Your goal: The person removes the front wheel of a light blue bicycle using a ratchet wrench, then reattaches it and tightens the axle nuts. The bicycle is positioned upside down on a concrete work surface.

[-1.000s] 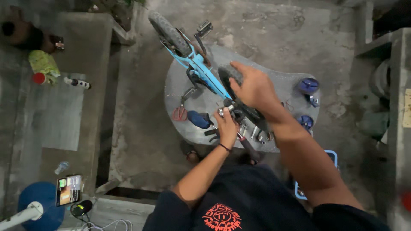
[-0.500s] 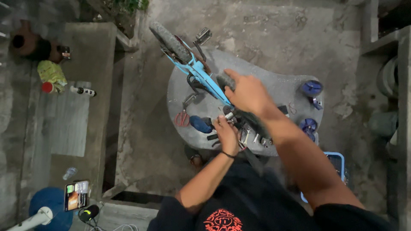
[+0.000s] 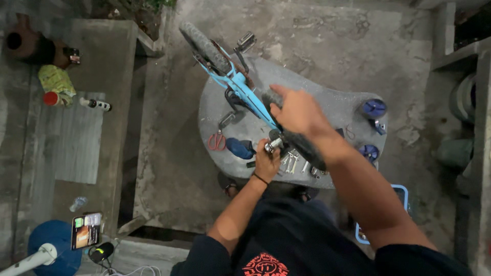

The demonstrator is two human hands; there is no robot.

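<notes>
Two hands were on a small blue bike (image 3: pixel 240 89) lying upside down on the round grey worktop (image 3: pixel 332 107) at frame centre. Left hand (image 3: pixel 267 162), low centre, had its grip clenched around a metal tool (image 3: pixel 273 144) at the wheel hub. Right hand (image 3: pixel 296 110), just above it, rested fingers-curled on the black tyre (image 3: pixel 302 145); grip not fully clear. Spanners (image 3: pixel 291 163) lay just beside the left hand, red scissors (image 3: pixel 217 141) to its left. Two blue training wheels (image 3: pixel 374 108) sat at the worktop's right edge. Rear wheel (image 3: pixel 204 46) pointed to the upper frame.
</notes>
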